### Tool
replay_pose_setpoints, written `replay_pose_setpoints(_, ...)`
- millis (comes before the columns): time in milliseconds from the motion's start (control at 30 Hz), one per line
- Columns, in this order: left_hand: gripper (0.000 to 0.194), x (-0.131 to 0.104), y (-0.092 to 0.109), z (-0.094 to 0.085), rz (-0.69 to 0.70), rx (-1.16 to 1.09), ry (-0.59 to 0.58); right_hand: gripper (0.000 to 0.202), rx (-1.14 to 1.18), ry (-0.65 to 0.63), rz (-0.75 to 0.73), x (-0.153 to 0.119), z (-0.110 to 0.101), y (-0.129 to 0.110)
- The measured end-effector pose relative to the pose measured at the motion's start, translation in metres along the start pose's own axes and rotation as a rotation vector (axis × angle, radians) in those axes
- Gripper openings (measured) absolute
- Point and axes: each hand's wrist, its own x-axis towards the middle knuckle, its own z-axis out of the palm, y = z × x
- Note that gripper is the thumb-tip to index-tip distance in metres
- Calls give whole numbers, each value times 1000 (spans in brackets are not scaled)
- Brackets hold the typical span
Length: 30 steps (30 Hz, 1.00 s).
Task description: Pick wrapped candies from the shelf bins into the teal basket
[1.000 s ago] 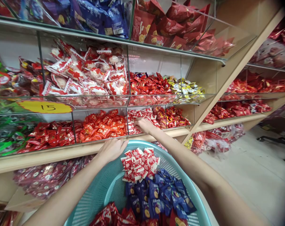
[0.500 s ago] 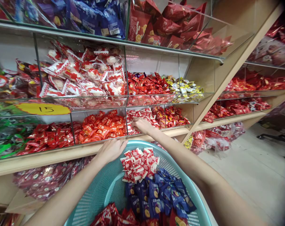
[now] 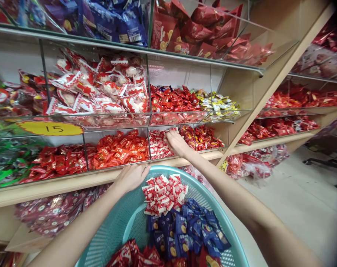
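My left hand (image 3: 133, 177) is closed over the far rim of a teal plastic basket (image 3: 104, 222), close against the shelf edge. My right hand (image 3: 177, 143) reaches into a lower compartment among small red-and-white wrapped candies (image 3: 157, 144). Its fingers are curled, and whatever they hold is hidden. Inside the basket, a pile of red-and-white wrapped candies (image 3: 164, 194) lies at the far end. Blue candy packets (image 3: 187, 231) fill the right side, and red packets (image 3: 132, 256) show at the near edge.
Clear dividers split the shelves. Orange-red candies (image 3: 121, 148) lie left of my right hand, darker red ones (image 3: 205, 137) to its right. A yellow tag (image 3: 50, 128) reads 15. Above sits a glass shelf edge (image 3: 124, 44). Bagged goods (image 3: 54, 211) lie below; a wooden upright (image 3: 268, 96) stands right.
My right hand has shifted right and slightly back within the red-and-white candies, and its fingers look more curled. My left hand and the basket stay nearly the same.
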Motion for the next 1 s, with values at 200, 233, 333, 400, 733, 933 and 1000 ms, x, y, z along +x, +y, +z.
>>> replay_pose_setpoints(200,58,1,0,2,-5,-13,-15,15,258,79,-74,-34,-38,-24)
replay_pose_setpoints(233,57,1,0,1,-7,-13,-13,14,251,68,-80,-37,-38,-24)
replay_pose_setpoints(333,56,1,2,0,-17,-13,-19,12,195,36,-37,-34,-27,-10)
replay_pose_setpoints(400,56,0,2,-1,-21,-4,-20,13,165,-6,13,-25,-11,3)
replay_pose_setpoints(733,56,-1,1,1,26,36,25,33,15,-251,265,15,38,-12)
replay_pose_setpoints(933,57,0,0,2,19,9,18,27,59,-217,302,13,35,-16)
replay_pose_setpoints(1000,57,0,-1,2,25,12,19,25,165,-145,292,6,25,-15)
